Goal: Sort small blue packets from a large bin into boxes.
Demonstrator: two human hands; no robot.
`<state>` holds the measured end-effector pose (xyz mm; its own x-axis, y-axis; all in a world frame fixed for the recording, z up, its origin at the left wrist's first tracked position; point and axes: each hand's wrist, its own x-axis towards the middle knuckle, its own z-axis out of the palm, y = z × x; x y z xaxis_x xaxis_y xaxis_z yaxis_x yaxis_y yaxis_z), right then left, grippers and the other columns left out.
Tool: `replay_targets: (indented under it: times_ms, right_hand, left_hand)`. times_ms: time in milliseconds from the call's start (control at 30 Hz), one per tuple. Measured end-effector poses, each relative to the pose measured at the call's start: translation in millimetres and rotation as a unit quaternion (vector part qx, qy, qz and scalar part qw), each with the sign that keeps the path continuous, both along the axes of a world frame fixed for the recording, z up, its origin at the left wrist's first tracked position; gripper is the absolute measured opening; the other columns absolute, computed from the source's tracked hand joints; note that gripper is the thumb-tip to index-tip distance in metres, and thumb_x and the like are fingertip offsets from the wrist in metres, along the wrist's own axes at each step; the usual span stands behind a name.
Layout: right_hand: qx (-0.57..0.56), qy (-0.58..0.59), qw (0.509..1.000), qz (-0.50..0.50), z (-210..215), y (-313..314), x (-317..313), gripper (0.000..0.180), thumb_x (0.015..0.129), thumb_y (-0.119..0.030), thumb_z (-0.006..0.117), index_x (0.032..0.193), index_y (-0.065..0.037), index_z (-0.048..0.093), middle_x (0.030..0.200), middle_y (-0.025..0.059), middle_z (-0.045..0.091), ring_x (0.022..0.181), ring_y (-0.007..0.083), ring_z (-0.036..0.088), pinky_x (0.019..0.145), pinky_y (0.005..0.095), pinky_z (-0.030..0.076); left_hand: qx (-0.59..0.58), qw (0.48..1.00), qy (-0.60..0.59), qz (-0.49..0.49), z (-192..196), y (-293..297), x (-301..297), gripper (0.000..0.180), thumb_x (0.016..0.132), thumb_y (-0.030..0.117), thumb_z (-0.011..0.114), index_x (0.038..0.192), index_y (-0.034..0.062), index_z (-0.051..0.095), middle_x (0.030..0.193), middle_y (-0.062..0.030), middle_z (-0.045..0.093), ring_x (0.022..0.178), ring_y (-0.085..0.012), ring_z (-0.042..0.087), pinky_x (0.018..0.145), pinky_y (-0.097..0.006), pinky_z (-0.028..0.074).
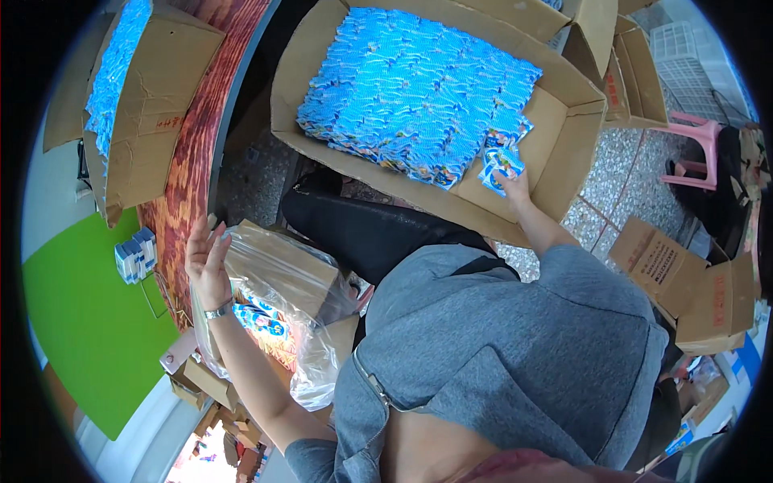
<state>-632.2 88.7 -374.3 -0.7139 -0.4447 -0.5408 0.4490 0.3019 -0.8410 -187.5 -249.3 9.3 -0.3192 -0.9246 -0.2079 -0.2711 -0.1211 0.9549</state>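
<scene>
My right hand [512, 182] reaches into a large open cardboard box [564, 149] and grips small blue packets [491, 167] at the near right corner of the packed rows. Those rows of shiny blue packets [419, 88] fill most of the box, standing tightly side by side. My left hand [208, 258] is raised with its fingers apart, holding nothing, and a metal watch circles its wrist. Below it sits a carton lined with a clear plastic bag [318, 354], with blue-and-white packets [262, 318] partly visible inside.
A red wood-patterned table [201, 121] at the left bears another carton [157, 105] of blue packets. A stack of small blue-and-white boxes [135, 256] stands by a green surface [88, 322]. On the right are open cartons [684, 282] and a pink stool [700, 149].
</scene>
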Motion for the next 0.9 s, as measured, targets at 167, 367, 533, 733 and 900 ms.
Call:
replay_targets:
  times_ms: [167,367,533,733,900]
  right_hand:
    - [-0.145,-0.077,0.976,-0.144,-8.6,-7.6,0.0,0.053,0.079,0.006,0.071,0.125,-0.005,0.047,0.116,0.0096,0.062,0.101,0.0218,0.064,0.084,0.0388,0.055]
    - [-0.116,-0.077,0.964,-0.226,-19.8,-20.9,-3.2,0.055,0.079,0.005,0.072,0.126,-0.006,0.046,0.119,0.0107,0.059,0.103,0.0226,0.063,0.084,0.0395,0.054]
    - [-0.001,0.135,0.989,-0.061,-20.4,-0.3,-25.7,0.058,0.073,-0.001,0.078,0.121,-0.004,0.046,0.112,0.011,0.06,0.099,0.0231,0.062,0.084,0.0344,0.053]
    - [0.069,0.258,0.938,0.219,11.8,-29.6,-24.6,0.064,0.072,-0.017,0.08,0.124,-0.006,0.045,0.119,0.0165,0.052,0.103,0.027,0.059,0.083,0.036,0.052]
    - [0.149,0.337,0.926,0.087,-38.0,-15.2,-30.4,0.077,0.069,-0.015,0.082,0.133,-0.006,0.039,0.128,0.0194,0.044,0.118,0.03,0.05,0.091,0.0398,0.049]
  left_hand:
    - [0.027,1.0,-0.005,0.006,-5.5,2.5,-3.0,0.047,0.091,-0.005,0.054,0.136,-0.0014,0.043,0.137,-0.0142,0.049,0.12,-0.0264,0.055,0.093,-0.032,0.053]
    - [0.033,0.999,-0.015,0.014,-6.5,4.3,-9.6,0.048,0.089,-0.002,0.06,0.135,0.0007,0.046,0.134,-0.0137,0.053,0.119,-0.0251,0.055,0.094,-0.033,0.049]
    - [0.023,0.999,-0.02,0.013,-9.1,4.8,-22.3,0.047,0.089,-0.001,0.061,0.134,0.0006,0.048,0.132,-0.0132,0.054,0.118,-0.0245,0.056,0.093,-0.032,0.05]
    - [0.025,0.998,-0.045,0.032,-3.3,13.5,-6.3,0.045,0.092,-0.002,0.057,0.135,0.0006,0.046,0.133,-0.0119,0.053,0.119,-0.0247,0.055,0.093,-0.032,0.051]
    - [0.032,0.999,-0.034,0.003,-17.4,15.1,-28.1,0.044,0.092,-0.001,0.057,0.134,0.0007,0.047,0.132,-0.0115,0.054,0.119,-0.0247,0.056,0.093,-0.033,0.051]
